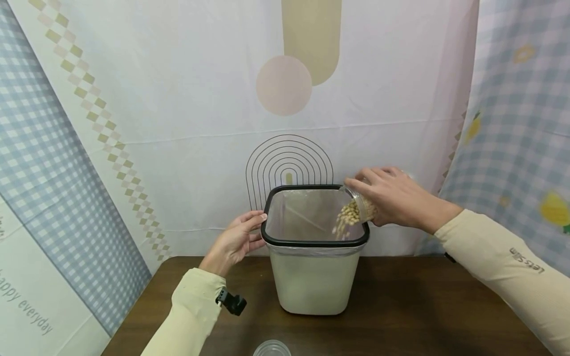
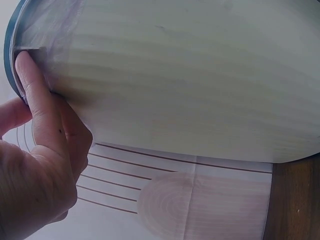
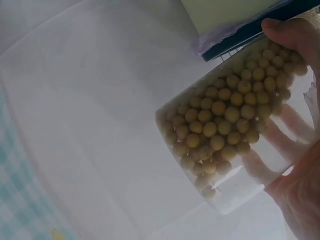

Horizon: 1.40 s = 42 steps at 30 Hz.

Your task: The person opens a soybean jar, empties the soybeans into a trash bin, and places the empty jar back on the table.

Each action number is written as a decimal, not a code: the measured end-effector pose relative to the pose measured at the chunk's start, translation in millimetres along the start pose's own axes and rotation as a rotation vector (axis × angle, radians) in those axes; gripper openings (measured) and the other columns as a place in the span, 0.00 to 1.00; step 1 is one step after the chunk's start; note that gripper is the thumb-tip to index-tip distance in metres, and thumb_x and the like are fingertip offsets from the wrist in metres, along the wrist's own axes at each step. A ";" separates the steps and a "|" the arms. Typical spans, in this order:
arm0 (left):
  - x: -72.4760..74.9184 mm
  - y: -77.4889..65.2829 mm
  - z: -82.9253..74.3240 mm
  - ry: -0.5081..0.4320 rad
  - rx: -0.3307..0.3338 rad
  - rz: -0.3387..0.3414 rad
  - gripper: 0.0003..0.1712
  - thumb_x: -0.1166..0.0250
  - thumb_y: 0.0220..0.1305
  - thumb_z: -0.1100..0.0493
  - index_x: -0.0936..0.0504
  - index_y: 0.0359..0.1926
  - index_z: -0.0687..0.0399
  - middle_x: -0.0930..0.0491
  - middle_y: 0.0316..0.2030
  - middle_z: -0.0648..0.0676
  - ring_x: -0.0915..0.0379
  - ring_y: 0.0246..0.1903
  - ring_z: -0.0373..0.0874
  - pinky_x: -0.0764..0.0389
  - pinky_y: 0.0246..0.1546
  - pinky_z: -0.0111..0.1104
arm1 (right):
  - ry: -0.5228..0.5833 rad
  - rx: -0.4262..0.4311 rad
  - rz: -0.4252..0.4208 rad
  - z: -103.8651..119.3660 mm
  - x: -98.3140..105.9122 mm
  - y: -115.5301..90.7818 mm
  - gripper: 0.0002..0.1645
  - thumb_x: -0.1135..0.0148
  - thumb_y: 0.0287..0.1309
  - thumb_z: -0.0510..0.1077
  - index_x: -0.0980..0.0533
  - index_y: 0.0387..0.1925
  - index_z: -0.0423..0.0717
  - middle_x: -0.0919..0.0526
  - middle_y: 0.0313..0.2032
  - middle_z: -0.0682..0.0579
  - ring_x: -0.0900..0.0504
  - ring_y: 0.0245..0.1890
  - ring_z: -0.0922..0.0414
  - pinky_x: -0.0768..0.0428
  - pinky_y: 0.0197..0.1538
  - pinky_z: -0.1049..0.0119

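Note:
A pale green trash can (image 1: 315, 282) stands on the table, with a black rim ring (image 1: 313, 244) over a clear plastic liner (image 1: 298, 212). My left hand (image 1: 236, 240) grips the rim's left side between thumb and fingers; the left wrist view shows a fingertip (image 2: 26, 62) right at the ring. My right hand (image 1: 396, 200) holds a clear jar (image 3: 235, 197) tipped over the rim's right side, mouth downward to the left. Soybeans (image 1: 347, 217) spill from its mouth into the can. Many soybeans (image 3: 227, 112) are still inside the jar in the right wrist view.
A round clear lid (image 1: 272, 349) lies on the dark wooden table (image 1: 401, 306) at the near edge of view. Behind the can hangs a white patterned cloth (image 1: 200, 99), with blue checked cloth (image 1: 512, 99) on both sides.

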State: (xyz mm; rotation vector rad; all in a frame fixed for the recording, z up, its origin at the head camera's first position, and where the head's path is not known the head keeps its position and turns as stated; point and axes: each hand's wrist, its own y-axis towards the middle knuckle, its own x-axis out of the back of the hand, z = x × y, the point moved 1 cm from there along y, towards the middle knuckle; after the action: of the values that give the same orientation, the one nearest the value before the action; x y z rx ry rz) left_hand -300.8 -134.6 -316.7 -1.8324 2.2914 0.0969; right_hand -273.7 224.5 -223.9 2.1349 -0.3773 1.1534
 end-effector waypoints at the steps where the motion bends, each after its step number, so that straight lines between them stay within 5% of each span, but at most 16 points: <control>1: 0.0 0.0 0.1 -0.002 0.002 -0.003 0.22 0.40 0.81 0.57 0.31 0.69 0.60 0.22 0.43 0.51 0.19 0.30 0.38 0.14 0.32 0.28 | -0.005 0.005 -0.002 -0.1 0.0 0.1 0.64 0.05 0.23 0.43 0.27 0.69 0.47 0.21 0.54 0.45 0.19 0.55 0.41 0.22 0.56 0.33; 42: 1.6 -1.0 2.0 -0.002 -0.014 0.026 0.21 0.41 0.81 0.57 0.30 0.67 0.61 0.22 0.46 0.52 0.18 0.32 0.39 0.14 0.34 0.29 | -0.088 0.096 -0.062 -3.6 4.6 -5.5 0.61 0.08 0.26 0.45 0.26 0.69 0.49 0.21 0.53 0.45 0.19 0.53 0.42 0.21 0.56 0.36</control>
State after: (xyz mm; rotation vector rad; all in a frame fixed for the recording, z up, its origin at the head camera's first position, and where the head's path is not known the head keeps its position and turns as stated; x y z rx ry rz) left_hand -300.0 -136.0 -319.0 -1.8081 2.3196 0.1197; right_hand -270.4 231.2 -221.1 2.2705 -0.2978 1.0644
